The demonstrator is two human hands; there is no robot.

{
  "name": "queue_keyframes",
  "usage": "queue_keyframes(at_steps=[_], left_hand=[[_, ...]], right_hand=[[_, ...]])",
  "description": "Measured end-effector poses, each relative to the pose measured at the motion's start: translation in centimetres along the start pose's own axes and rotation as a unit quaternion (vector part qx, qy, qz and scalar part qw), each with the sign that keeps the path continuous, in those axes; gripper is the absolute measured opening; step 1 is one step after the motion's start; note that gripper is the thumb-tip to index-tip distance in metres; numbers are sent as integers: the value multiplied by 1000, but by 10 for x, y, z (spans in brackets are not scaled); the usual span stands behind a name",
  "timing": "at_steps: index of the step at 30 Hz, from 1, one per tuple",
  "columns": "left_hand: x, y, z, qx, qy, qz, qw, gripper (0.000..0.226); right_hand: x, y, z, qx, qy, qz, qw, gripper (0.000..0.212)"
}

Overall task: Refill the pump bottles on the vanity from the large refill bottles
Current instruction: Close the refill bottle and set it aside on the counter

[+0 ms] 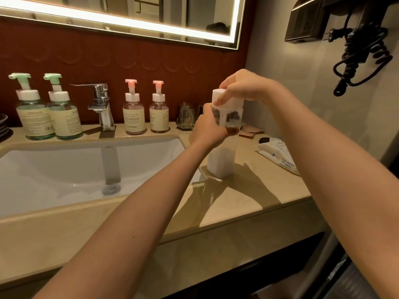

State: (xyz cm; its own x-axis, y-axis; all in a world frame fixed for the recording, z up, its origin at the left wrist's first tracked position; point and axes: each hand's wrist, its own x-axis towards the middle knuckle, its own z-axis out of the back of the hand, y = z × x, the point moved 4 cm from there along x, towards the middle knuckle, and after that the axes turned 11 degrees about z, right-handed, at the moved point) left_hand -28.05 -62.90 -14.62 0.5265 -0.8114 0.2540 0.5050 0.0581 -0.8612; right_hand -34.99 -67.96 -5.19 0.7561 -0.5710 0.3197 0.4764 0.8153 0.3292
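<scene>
Head view, nearest first: the beige stone tabletop (248, 201) carries one tall clear square bottle (222, 156), probably a refill bottle. It stands upright just right of the white sink basin (54, 169). At its upper body the left hand (208, 128) grips with fingers clamped round it. On its white cap (216, 93) the right hand (239, 87) has its fingers (223, 98) curled against the sides.

Hazards (judged):
- The cap may free suddenly. Cause: twisting force against a high grip. Result: the bottle tips toward the basin.
- Liquid may spill on the tabletop. Result: the nearby white wet-wipes pack (278, 154) gets soaked.

Count:
- tall bottle: 1
- wipes pack: 1
- chrome faucet (102, 104): 1
- pink-pump bottles, back edge, pumps fitted: 2 (133, 117) (159, 115)
- green-pump bottles, far left: 2 (34, 117) (64, 119)
- glass tumbler (185, 116): at least 1, partly hidden
</scene>
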Motion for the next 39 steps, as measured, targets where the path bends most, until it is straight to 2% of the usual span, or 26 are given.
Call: queue_keyframes(at_steps=[5,9,11,14,20,22,25,28,30,34,36,39], left_hand=[[1,2,-3,18,-56,14,998,75],[2,3,-8,25,-82,18,996,73],[3,3,-8,34,-75,9,997,75],[8,1,-9,45,-39,-2,998,81],[4,15,-20,-20,65,27,997,107],[2,24,-22,-36,66,61,995,98],[10,26,-18,-38,33,81,995,77],[25,19,-19,-63,23,74,995,77],[33,12,-22,-55,17,65,996,77],[54,2,-35,-40,30,59,997,76],[66,-2,-42,-41,63,67,995,79],[79,-6,-53,-57,120,105,986,85]], right_hand=[[-1,4,-4,11,-84,-31,996,47],[-8,5,-8,1,-131,-53,990,41],[-12,6,-9,-12,-136,-35,990,41],[-18,-1,-11,-4,-140,-26,990,59],[-25,-18,-22,113,-197,-53,972,84],[-24,-22,-28,175,-185,-52,966,95],[-24,-36,-39,331,-119,-92,932,106],[-23,-55,-50,349,-68,-138,925,101],[-20,-65,-51,335,-77,-159,925,96],[-6,-85,-45,316,-169,-186,915,80],[1,-97,-39,289,-226,-176,913,73],[9,-114,-35,264,-267,-157,913,64]])
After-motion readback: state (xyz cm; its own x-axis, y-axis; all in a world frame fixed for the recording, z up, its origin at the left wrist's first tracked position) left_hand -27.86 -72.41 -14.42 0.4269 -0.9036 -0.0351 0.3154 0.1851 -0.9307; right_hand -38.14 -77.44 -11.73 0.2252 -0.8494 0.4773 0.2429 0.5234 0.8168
